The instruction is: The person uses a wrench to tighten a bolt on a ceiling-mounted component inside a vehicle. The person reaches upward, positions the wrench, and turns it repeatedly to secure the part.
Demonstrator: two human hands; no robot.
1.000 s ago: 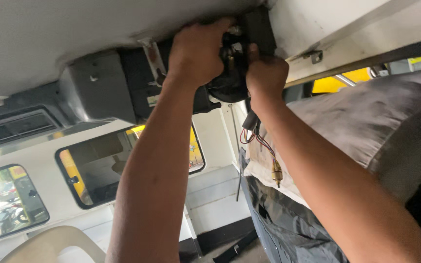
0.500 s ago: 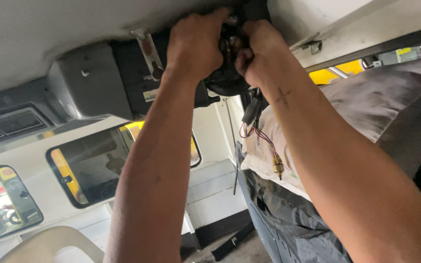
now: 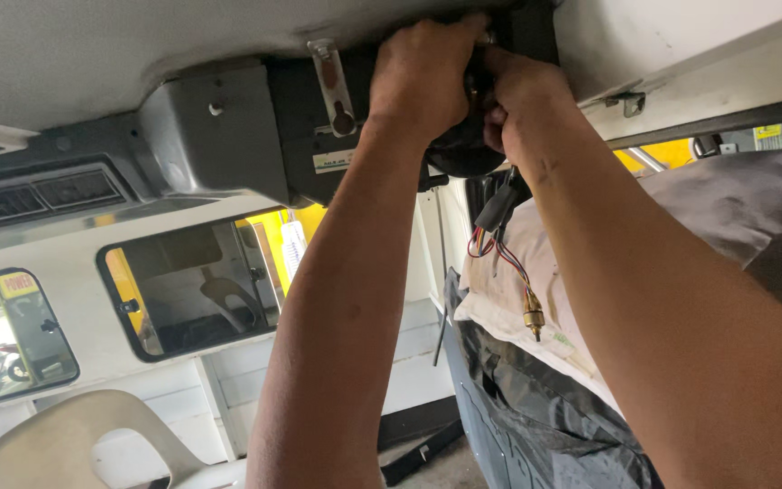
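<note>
Both arms reach up to the ceiling of a vehicle cabin. My left hand grips a black rounded part fixed under the roof, next to a grey ceiling housing. My right hand pinches the same black part from the right side. From it hang coloured wires with a black connector and a small brass plug. A metal bracket sits just left of my left hand.
A ceiling air vent lies at the left. Rear windows show a yellow vehicle outside. A pale plastic chair stands at the bottom left. Grey cloth and black sheeting cover something on the right.
The view has tilted and shifted, so the grey housing and vent now sit more to the right. Both hands stay on the black part; my right hand has closed in beside the left.
</note>
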